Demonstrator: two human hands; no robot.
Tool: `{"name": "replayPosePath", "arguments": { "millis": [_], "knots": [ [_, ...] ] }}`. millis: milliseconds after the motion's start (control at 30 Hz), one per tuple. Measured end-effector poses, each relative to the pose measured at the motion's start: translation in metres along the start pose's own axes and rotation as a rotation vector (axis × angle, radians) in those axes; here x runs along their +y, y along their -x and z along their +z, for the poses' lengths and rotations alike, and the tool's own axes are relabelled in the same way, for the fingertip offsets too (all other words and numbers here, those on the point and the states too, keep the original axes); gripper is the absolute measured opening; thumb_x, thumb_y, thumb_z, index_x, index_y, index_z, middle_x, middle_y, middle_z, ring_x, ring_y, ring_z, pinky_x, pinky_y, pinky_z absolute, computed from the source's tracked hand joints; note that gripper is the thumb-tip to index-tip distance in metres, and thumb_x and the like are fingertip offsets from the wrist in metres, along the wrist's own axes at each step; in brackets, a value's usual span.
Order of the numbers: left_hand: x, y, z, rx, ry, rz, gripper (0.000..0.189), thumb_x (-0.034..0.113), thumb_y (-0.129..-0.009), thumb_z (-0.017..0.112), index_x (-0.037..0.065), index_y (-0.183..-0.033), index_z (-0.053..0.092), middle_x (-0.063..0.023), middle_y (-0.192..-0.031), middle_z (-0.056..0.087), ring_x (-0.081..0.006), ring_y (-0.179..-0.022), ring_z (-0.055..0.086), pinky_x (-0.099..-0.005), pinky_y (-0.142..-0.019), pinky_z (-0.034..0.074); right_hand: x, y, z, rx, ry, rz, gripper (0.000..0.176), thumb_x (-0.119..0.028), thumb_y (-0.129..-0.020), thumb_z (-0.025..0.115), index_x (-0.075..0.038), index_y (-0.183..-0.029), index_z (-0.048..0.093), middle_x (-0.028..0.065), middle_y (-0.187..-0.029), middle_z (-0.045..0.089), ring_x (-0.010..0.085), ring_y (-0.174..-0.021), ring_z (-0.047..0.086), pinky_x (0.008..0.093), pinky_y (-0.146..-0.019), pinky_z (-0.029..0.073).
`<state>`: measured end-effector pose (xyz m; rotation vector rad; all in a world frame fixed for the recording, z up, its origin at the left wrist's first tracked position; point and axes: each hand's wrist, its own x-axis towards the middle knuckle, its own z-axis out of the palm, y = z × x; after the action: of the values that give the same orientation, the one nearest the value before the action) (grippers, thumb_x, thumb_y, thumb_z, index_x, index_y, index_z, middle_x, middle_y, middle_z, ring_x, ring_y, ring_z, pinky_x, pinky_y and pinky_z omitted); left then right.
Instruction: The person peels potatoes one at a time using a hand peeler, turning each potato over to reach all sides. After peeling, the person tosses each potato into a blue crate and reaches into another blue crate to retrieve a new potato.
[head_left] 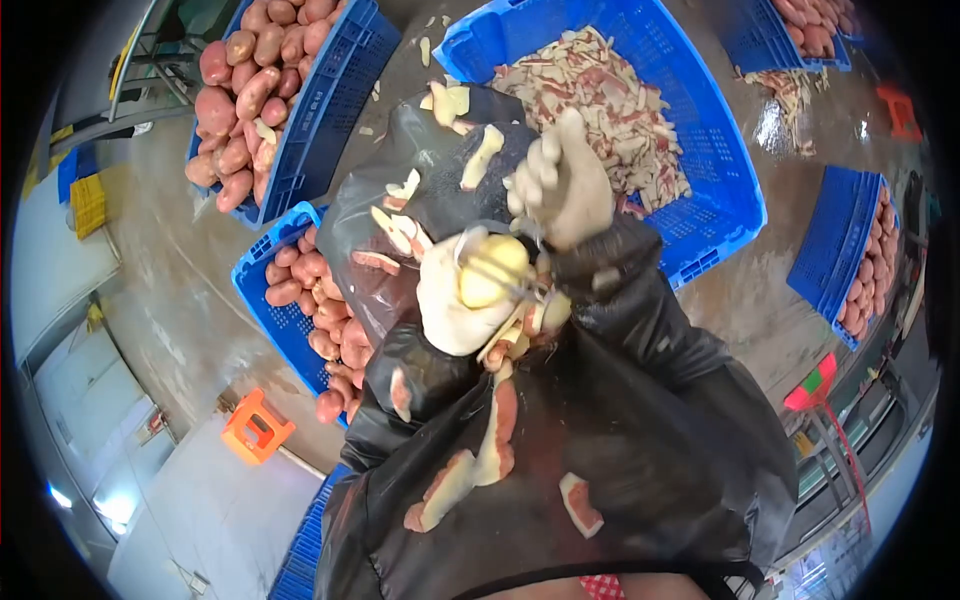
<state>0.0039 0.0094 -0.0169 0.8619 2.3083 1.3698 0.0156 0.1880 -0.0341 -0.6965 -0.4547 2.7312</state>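
Note:
My left hand, pale and apparently gloved, is closed around a peeled yellow potato over my lap. Just beyond and to the right, my right hand is curled into a fist; what its fingers hold is hidden. A blurred metallic strip crosses the potato between the hands. Red-and-white peels lie on my black apron and sleeves, and more cling below the potato. Past my right hand, a blue crate holds a heap of peelings.
Unpeeled red potatoes fill a blue crate at the upper left and another by my left arm. More blue crates stand at the upper right and right. An orange stool is on the wet floor, lower left.

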Motion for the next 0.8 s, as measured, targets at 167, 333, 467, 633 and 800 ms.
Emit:
{"name": "replayPosePath", "arguments": {
  "millis": [167, 333, 467, 633, 800],
  "knots": [
    [-0.011, -0.012, -0.015, -0.119, 0.313, -0.209, 0.064, 0.008, -0.056, 0.076, -0.001, -0.114, 0.052, -0.0101, -0.1, 0.058, -0.0194, -0.093, 0.057, -0.0325, -0.084, 0.045, -0.006, -0.025, -0.025, -0.199, -0.288, -0.074, 0.039, -0.05, -0.091, 0.041, -0.019, -0.066, 0.045, -0.0019, -0.051, 0.041, 0.0187, -0.047, 0.045, 0.038, -0.043, 0.04],
    [0.002, -0.015, -0.019, -0.164, 0.645, -0.493, 0.063, 0.006, -0.061, 0.075, -0.002, -0.118, 0.048, -0.0084, -0.104, 0.058, -0.0144, -0.093, 0.056, -0.0295, -0.082, 0.047, -0.011, -0.047, -0.029, 0.195, -0.244, -0.115, 0.043, -0.047, -0.092, 0.039, -0.013, -0.066, 0.045, 0.0005, -0.052, 0.042, 0.02, -0.046, 0.045, 0.038, -0.049, 0.042],
    [0.008, -0.012, -0.021, -0.145, 0.714, -0.614, 0.065, 0.003, -0.058, 0.072, -0.003, -0.117, 0.047, -0.0078, -0.101, 0.059, -0.0153, -0.09, 0.057, -0.0275, -0.081, 0.046, -0.013, -0.026, -0.008, 0.091, -0.158, -0.192, 0.043, -0.046, -0.092, 0.041, -0.013, -0.066, 0.047, 0.0009, -0.053, 0.042, 0.0192, -0.048, 0.044, 0.0372, -0.052, 0.042],
    [0.012, -0.019, -0.015, -0.179, 0.594, -0.402, 0.065, 0.004, -0.055, 0.076, -0.001, -0.115, 0.05, -0.0087, -0.106, 0.056, -0.0158, -0.096, 0.055, -0.029, -0.084, 0.044, -0.028, -0.024, -0.007, -0.353, -0.637, 0.096, 0.043, -0.048, -0.093, 0.036, -0.015, -0.065, 0.042, -0.003, -0.054, 0.038, 0.013, -0.048, 0.039, 0.0303, -0.051, 0.035],
    [0.016, -0.02, -0.012, -0.166, 0.43, -0.254, 0.065, 0.002, -0.056, 0.075, -0.002, -0.115, 0.048, -0.0136, -0.117, 0.051, -0.0208, -0.104, 0.052, -0.0329, -0.088, 0.044, -0.018, -0.049, -0.005, 0.136, 0.033, -0.035, 0.037, -0.045, -0.091, 0.045, -0.014, -0.069, 0.043, -0.0022, -0.055, 0.039, 0.016, -0.05, 0.043, 0.0356, -0.052, 0.041]
  ]
}}
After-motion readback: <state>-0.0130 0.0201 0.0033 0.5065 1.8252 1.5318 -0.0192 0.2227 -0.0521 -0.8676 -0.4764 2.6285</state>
